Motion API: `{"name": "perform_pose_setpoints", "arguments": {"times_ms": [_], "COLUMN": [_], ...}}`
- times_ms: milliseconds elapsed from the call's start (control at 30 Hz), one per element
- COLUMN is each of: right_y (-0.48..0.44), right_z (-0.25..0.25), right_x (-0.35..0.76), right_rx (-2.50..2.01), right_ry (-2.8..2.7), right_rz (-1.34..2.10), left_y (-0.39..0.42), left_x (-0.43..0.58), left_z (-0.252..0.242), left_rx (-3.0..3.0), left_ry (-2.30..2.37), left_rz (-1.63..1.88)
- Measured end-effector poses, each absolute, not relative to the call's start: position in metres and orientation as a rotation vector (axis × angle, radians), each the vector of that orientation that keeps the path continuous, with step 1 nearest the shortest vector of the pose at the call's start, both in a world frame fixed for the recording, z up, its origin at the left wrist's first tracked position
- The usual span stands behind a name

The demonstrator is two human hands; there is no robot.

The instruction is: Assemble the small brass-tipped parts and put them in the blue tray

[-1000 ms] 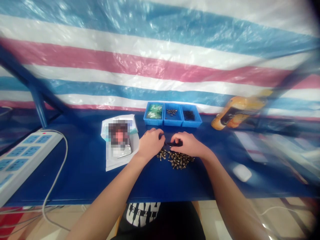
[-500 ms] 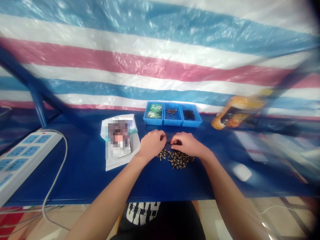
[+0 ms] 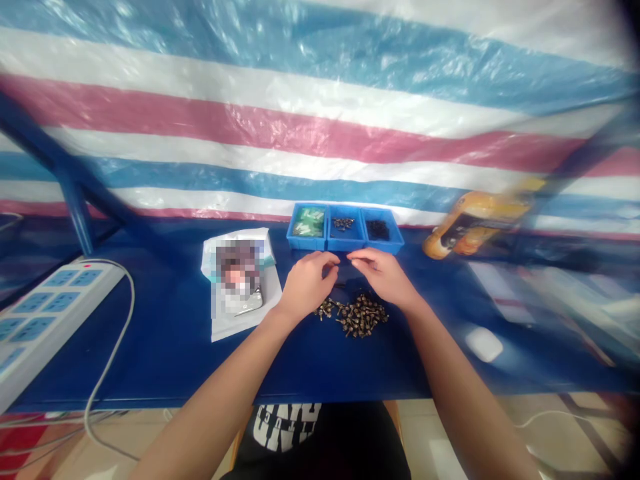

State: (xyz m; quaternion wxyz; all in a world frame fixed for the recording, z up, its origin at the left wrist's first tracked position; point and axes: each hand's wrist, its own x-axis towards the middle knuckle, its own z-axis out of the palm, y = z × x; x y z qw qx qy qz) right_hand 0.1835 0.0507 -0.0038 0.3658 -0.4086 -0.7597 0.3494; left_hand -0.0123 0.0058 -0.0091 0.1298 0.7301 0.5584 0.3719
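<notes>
Just above the screw pile (image 3: 357, 317), left hand (image 3: 305, 283) and right hand (image 3: 383, 277), half-curled (grip unclear).

Your table (image 3: 165, 353) has a deep blue top. Near its middle, right in front of you, lies a loose pile of small brass-and-dark screws (image 3: 356, 317). Toward the back edge, three blue bins (image 3: 345, 243) stand side by side, touching. Just left of the pile you have a white paper bag (image 3: 220, 327) with a card (image 3: 239, 280) lying on it. At your far left sits a white power strip (image 3: 45, 313), its cable (image 3: 120, 347) curving off the front edge. At the back right an orange bottle (image 3: 473, 227) lies tilted and blurred. A small white oval object (image 3: 484, 345) rests nearer the front.
</notes>
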Motion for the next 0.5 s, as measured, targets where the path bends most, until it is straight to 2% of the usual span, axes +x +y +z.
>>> {"name": "perform_pose_setpoints", "arguments": {"times_ms": [267,500], "right_y": [0.048,0.04], "right_z": [-0.008,-0.006], "right_x": [0.171,0.164], "right_rx": [-0.945,-0.888], "right_ry": [-1.31,-1.188], "right_rz": [1.465,1.662], "left_y": [0.004,0.003], "left_x": [-0.008,-0.007], "left_z": [-0.005,-0.008], "left_rx": [2.119,2.105], "left_ry": [1.443,1.456], "left_rz": [1.26,1.356]}}
